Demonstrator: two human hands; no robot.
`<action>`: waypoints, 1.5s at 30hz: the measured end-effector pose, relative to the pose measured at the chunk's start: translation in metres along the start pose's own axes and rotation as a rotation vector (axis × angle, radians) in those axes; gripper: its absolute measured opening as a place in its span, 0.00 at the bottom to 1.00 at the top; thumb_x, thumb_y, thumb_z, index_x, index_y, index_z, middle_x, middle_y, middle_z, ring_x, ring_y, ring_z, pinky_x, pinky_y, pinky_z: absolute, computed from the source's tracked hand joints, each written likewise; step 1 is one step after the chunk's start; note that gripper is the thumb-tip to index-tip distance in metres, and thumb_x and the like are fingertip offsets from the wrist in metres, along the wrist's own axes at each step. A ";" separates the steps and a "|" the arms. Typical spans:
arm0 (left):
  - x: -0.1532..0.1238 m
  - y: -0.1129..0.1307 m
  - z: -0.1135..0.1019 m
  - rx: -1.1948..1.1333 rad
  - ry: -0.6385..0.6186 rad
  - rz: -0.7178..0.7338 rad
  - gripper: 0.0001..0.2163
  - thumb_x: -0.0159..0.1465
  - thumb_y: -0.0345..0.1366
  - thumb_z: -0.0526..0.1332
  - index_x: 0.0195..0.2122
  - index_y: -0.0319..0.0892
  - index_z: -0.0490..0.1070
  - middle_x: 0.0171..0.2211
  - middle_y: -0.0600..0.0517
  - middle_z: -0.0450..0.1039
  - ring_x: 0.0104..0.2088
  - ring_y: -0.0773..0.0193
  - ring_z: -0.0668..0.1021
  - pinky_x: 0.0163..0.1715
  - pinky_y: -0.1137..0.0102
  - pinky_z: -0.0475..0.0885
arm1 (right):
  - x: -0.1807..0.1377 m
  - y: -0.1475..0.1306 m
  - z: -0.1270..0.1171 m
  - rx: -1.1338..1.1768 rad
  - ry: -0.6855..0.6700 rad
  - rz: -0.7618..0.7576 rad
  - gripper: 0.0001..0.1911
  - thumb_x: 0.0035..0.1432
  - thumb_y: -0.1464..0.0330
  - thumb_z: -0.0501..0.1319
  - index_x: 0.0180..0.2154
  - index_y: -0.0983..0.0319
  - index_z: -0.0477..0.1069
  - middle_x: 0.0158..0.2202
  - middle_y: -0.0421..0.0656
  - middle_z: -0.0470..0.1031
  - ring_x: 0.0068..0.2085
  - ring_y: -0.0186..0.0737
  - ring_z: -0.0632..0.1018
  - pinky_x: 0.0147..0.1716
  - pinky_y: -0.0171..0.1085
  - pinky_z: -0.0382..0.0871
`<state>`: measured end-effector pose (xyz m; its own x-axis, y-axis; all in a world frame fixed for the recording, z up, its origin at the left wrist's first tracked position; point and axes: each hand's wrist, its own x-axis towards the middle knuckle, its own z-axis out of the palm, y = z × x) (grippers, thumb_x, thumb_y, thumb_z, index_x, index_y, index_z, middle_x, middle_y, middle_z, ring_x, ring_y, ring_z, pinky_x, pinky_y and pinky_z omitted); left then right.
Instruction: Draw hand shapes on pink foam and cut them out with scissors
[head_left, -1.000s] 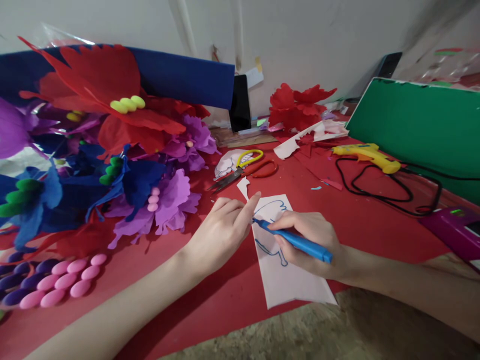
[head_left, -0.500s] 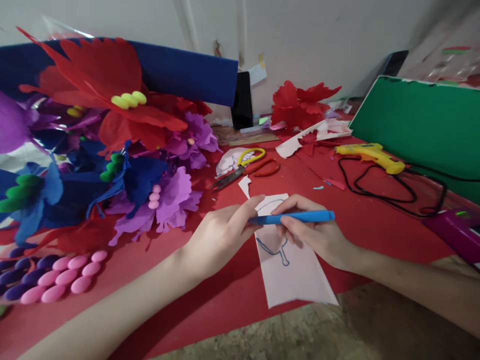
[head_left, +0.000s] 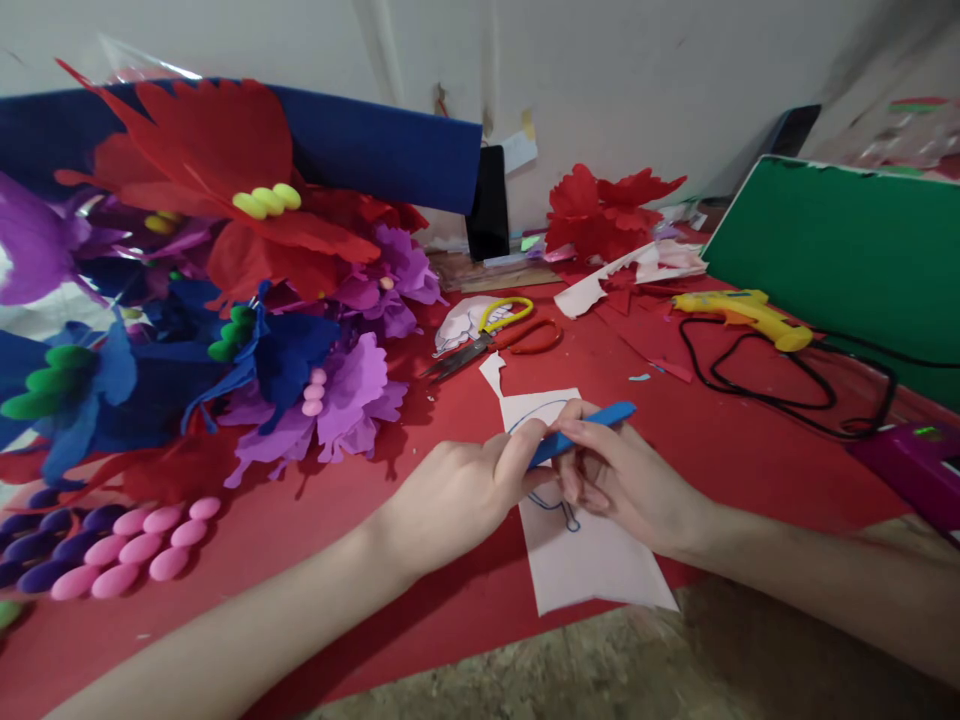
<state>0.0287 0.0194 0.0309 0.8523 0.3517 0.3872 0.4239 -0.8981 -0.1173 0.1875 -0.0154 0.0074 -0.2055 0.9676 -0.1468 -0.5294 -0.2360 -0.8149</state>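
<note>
A blue marker pen (head_left: 616,413) slants between my hands, its right end tipped up. My left hand (head_left: 469,490) is closed around the pen's lower left end. Fingers of my right hand (head_left: 637,475) pinch the pen's middle. Beneath both hands lies a strip of white paper (head_left: 592,575) with a drawn blue outline, a curved shape with a small stem, partly covered by the hands. Just beyond the paper sit scissors (head_left: 491,340) with one yellow and one red handle, beside a cut paper piece (head_left: 457,322) with drawn lines.
Large red (head_left: 225,150), blue and purple flowers crowd the left side. Pink oval pieces (head_left: 139,548) lie in front of them. A yellow glue gun (head_left: 742,312) with a black cord rests at right, before a green board (head_left: 840,250). A phone (head_left: 489,205) leans against the wall.
The pen has tilted from nearly level to slanting, and shifted left. My right hand has closed in toward my left hand. The view has shifted slightly.
</note>
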 end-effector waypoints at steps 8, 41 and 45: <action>-0.001 0.004 0.000 0.100 -0.031 -0.016 0.19 0.68 0.36 0.33 0.27 0.41 0.59 0.13 0.55 0.65 0.10 0.63 0.69 0.08 0.70 0.52 | -0.005 0.004 0.000 -0.080 -0.013 -0.017 0.09 0.52 0.66 0.59 0.27 0.62 0.60 0.14 0.31 0.59 0.16 0.23 0.59 0.16 0.24 0.53; 0.005 -0.010 0.004 0.128 -0.161 -0.093 0.16 0.68 0.39 0.39 0.32 0.38 0.62 0.14 0.54 0.67 0.13 0.62 0.71 0.11 0.72 0.55 | 0.011 -0.024 -0.004 -0.650 0.129 -0.262 0.12 0.52 0.62 0.57 0.24 0.61 0.58 0.15 0.33 0.56 0.16 0.25 0.59 0.14 0.27 0.50; 0.006 -0.020 0.004 0.129 -0.189 -0.192 0.14 0.66 0.34 0.41 0.40 0.35 0.63 0.19 0.51 0.70 0.17 0.61 0.74 0.13 0.72 0.59 | 0.005 -0.047 0.006 -0.961 0.393 -0.769 0.03 0.55 0.68 0.55 0.29 0.60 0.63 0.26 0.39 0.66 0.27 0.29 0.67 0.24 0.30 0.61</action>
<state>0.0269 0.0405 0.0314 0.7896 0.5659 0.2374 0.6080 -0.7736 -0.1785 0.2063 0.0002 0.0479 0.2270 0.8257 0.5164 0.4315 0.3900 -0.8134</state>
